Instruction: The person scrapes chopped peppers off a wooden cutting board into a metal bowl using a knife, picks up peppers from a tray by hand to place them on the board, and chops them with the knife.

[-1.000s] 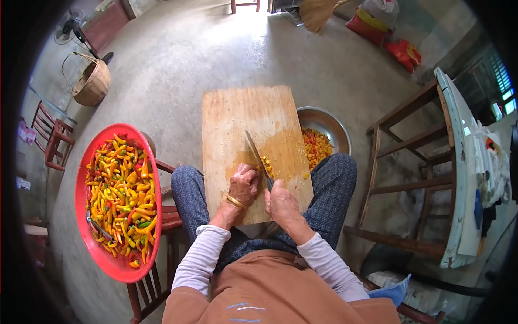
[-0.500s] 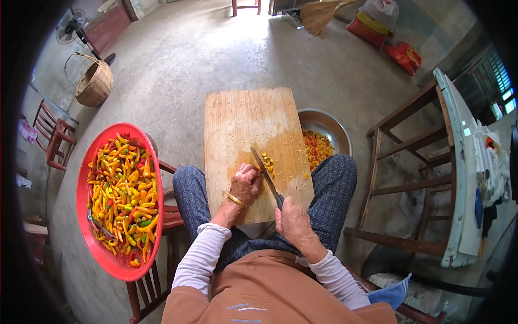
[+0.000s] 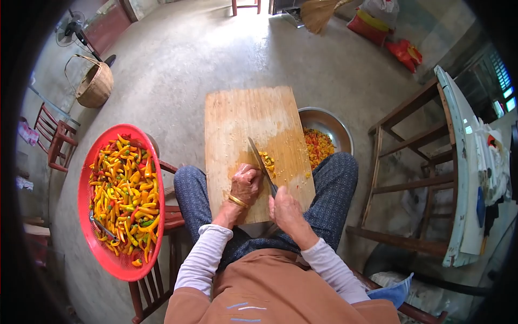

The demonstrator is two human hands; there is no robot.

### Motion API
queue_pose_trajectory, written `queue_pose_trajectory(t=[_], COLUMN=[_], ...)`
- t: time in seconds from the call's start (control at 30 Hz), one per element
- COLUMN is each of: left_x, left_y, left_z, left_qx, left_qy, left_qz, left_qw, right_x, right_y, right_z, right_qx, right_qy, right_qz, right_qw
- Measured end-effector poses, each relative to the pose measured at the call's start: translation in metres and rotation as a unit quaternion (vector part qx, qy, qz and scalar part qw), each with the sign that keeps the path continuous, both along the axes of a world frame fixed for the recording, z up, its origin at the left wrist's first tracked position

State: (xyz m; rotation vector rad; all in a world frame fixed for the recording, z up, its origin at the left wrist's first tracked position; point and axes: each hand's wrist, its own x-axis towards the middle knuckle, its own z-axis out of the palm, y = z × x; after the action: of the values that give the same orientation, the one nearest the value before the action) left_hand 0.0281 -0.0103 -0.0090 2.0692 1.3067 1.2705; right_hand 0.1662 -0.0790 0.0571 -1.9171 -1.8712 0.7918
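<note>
A wooden cutting board [image 3: 240, 116] spans my lap. My right hand [image 3: 287, 213] grips a kitchen knife [image 3: 260, 162] by its dark handle, the blade slanting to the upper left across the board. Left of the blade, my left hand [image 3: 246, 181] is closed, knuckles close to the steel and fingers curled down. Whatever those fingers hold is hidden beneath them. Chopped yellow-green chili pieces [image 3: 268, 160] lie just right of the blade, and pale seeds are scattered over the wood. Behind my right knee, a metal basin [image 3: 341, 129] contains chopped red and yellow chilies [image 3: 319, 147].
On my left, a red tray [image 3: 86, 216] piled with whole chilies [image 3: 127, 186], with a metal tool [image 3: 102, 228] on them, rests on a wooden chair [image 3: 148, 286]. A wicker basket [image 3: 96, 86] stands farther left. A wooden frame [image 3: 415, 189] is to my right.
My right hand and the knife have shifted slightly up and left, the tip reaching farther up the board. My left hand stays nearly in place.
</note>
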Motion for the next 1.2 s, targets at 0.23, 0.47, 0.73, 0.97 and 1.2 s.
queue_pose_trajectory(t=[0.23,0.47,0.73,0.97,1.2], left_x=[-0.001,-0.002,-0.004,-0.008,-0.006], left_y=[-0.001,0.001,0.002,0.001,-0.015], left_z=[-0.003,-0.003,-0.001,-0.001,0.023], left_qx=[-0.018,0.000,-0.009,0.024,-0.053], left_qy=[-0.015,0.001,0.022,0.047,-0.066], left_qz=[0.003,-0.010,-0.013,-0.031,0.034], left_qw=[1.000,1.000,1.000,0.998,0.996], right_x=[0.023,0.024,0.015,0.000,0.005], right_y=[-0.024,-0.025,-0.023,-0.005,-0.009], right_z=[0.020,0.023,0.023,0.010,0.003], right_qx=[0.006,-0.013,-0.052,-0.039,-0.019], right_qy=[0.001,0.026,-0.009,0.004,0.005], right_qz=[-0.003,0.018,0.015,0.001,0.000], right_qw=[1.000,0.999,0.999,0.999,1.000])
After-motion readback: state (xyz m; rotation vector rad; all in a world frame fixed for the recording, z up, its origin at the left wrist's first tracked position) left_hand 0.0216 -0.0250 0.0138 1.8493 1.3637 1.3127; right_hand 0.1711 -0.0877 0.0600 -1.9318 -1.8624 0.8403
